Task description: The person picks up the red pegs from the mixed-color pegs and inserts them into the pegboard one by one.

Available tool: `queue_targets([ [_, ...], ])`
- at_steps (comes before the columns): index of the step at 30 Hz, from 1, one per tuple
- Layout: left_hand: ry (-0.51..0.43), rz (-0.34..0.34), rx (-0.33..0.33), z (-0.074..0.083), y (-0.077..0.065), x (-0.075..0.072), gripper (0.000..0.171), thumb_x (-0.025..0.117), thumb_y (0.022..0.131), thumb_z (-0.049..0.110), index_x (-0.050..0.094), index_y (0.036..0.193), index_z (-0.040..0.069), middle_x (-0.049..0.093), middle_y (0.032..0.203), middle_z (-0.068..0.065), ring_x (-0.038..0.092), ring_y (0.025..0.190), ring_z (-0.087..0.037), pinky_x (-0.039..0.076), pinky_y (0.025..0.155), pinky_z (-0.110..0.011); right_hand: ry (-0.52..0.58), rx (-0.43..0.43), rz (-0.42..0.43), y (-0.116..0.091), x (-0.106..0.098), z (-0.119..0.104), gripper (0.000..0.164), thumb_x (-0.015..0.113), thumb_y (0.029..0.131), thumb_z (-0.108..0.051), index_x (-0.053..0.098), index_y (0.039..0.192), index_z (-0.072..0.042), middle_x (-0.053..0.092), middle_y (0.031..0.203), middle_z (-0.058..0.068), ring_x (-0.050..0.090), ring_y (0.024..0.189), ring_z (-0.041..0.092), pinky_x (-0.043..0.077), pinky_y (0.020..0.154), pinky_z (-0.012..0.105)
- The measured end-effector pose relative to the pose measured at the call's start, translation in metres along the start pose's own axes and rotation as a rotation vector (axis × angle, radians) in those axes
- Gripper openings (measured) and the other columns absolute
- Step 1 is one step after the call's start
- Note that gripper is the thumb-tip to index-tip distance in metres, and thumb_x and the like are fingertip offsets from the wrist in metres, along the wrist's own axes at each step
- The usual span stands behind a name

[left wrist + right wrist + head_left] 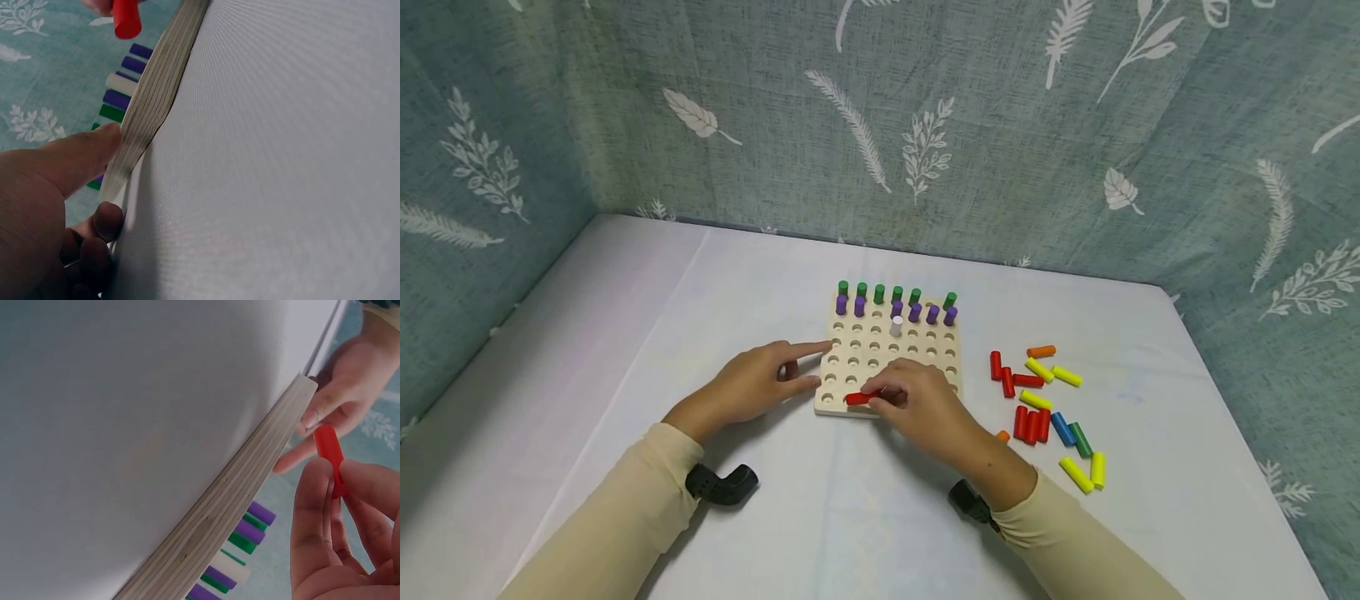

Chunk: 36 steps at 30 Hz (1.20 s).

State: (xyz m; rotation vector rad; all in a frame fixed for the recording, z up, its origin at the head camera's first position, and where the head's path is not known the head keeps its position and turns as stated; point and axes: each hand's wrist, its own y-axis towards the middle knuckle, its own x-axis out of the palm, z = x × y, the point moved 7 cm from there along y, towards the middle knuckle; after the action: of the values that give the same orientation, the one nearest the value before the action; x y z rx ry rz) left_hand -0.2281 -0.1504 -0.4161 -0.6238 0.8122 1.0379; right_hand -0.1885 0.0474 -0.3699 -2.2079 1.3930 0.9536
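A pale wooden pegboard (835,412) lies on the table in the head view, with rows of round holes. Green pegs (878,293) stand along its far row, purple pegs (914,313) fill most of the second, and one white peg (897,326) stands in front of them. My right hand (921,408) pinches a red peg (857,399) between thumb and fingers, tilted over the near row of holes. At the board's left side is my left hand (748,387), index finger stretched to the edge (153,87) and thumb close by; its other fingers are loosely bent.
To the right of the board lie loose pegs: several red pegs (1021,422), several yellow pegs (1077,475), an orange peg (1041,352), a blue peg (1063,429) and a green peg (1081,440). Another orange peg (1003,436) is partly hidden by my right forearm. A patterned curtain (775,125) hangs behind the table.
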Motion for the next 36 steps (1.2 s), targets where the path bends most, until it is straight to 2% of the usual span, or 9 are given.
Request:
queue_targets([
  [10,-0.014,0.017,0.013,-0.002,-0.003,-0.002,0.055,0.072,0.092,0.034,0.054,0.144,0.035,0.053,0.078,0.003,0.042,0.065,-0.013,0.036,0.060,-0.029,-0.058,-0.053,-0.034,0.012,0.015,-0.011,0.014,0.075,0.089,-0.009,0.078,0.103,-0.012,0.068,0.097,-0.002,0.060,0.085,0.009,0.052,0.075,0.021],
  [20,-0.014,0.014,0.007,-0.004,-0.004,-0.001,0.056,0.072,0.092,0.037,0.053,0.144,0.037,0.053,0.078,0.003,0.041,0.064,-0.012,0.035,0.059,-0.029,-0.109,-0.051,-0.074,0.021,0.023,-0.016,0.014,0.073,0.091,-0.010,0.078,0.104,-0.014,0.067,0.099,-0.002,0.059,0.087,0.009,0.051,0.075,0.021],
  [30,-0.020,0.020,0.029,-0.002,-0.002,-0.002,0.055,0.072,0.092,0.035,0.053,0.144,0.037,0.053,0.079,0.003,0.041,0.065,-0.012,0.035,0.060,-0.029,-0.177,-0.154,-0.054,0.024,0.025,-0.024,0.011,0.073,0.090,-0.007,0.078,0.100,-0.012,0.068,0.101,0.000,0.062,0.089,0.011,0.052,0.076,0.023],
  [33,-0.021,0.010,0.028,-0.002,-0.001,0.000,0.056,0.072,0.093,0.036,0.053,0.145,0.037,0.053,0.079,0.004,0.042,0.065,-0.012,0.036,0.061,-0.029,-0.173,-0.159,-0.057,0.025,0.026,-0.026,0.022,0.073,0.090,-0.006,0.074,0.112,-0.010,0.069,0.103,0.002,0.062,0.088,0.012,0.052,0.076,0.023],
  [36,-0.020,0.013,0.021,-0.002,-0.001,-0.001,0.055,0.072,0.093,0.036,0.054,0.145,0.036,0.054,0.080,0.003,0.042,0.067,-0.013,0.036,0.061,-0.030,-0.148,-0.149,-0.060,0.026,0.026,-0.027,0.041,0.072,0.091,-0.005,0.064,0.131,-0.012,0.069,0.101,0.001,0.063,0.086,0.011,0.052,0.075,0.023],
])
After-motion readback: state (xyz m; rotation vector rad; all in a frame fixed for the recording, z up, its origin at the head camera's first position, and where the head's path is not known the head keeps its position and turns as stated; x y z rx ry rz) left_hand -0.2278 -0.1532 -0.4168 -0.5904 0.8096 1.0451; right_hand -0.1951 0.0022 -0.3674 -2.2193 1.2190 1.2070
